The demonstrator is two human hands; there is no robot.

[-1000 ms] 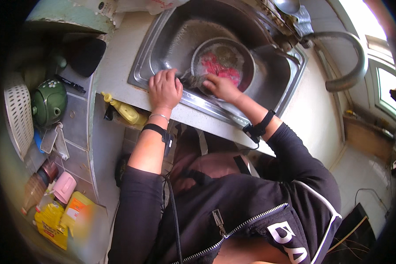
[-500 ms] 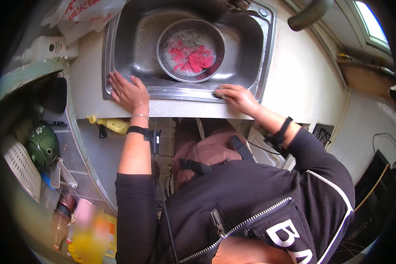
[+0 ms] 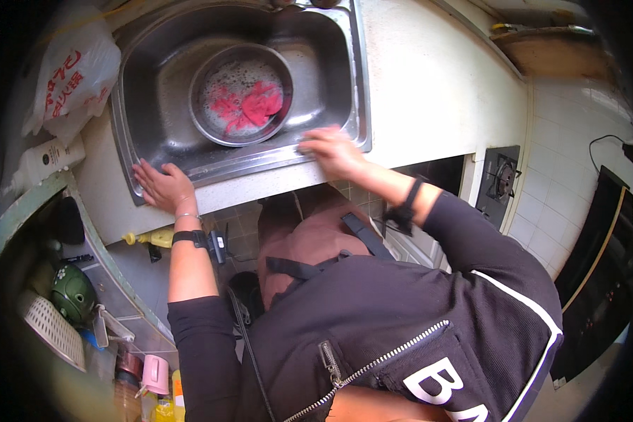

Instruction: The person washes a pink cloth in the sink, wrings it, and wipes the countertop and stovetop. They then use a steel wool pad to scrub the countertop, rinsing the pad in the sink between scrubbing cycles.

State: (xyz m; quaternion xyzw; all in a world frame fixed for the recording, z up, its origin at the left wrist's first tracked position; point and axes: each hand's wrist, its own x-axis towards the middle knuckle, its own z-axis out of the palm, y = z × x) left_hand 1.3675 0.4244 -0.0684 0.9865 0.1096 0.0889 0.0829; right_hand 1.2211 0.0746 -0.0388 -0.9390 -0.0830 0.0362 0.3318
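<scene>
My left hand (image 3: pixel 165 186) lies flat with fingers extended on the near-left corner of the steel sink (image 3: pixel 151 105). Along the near rim, toward the right, my right hand (image 3: pixel 334 153) has curved fingers over a small grey scouring pad (image 3: pixel 304 148), mostly hidden and slightly blurred. Inside the basin, beyond both hands, a round steel bowl (image 3: pixel 199 95) holds foamy water with crumpled red-pink cloth (image 3: pixel 260 102) in it.
A plastic bag (image 3: pixel 70 84) and white bottle (image 3: pixel 49 162) are left of the sink. A yellow bottle (image 3: pixel 155 238) hangs below the counter edge. A gas hob (image 3: pixel 503 179) is at right; a shelf with a green pot (image 3: pixel 74 295) is at lower left.
Since a second ago, my hands have moved apart along the sink's front rim, the right one rightward from beside the bowl with the pad. The view has shifted, bringing the hob into sight.
</scene>
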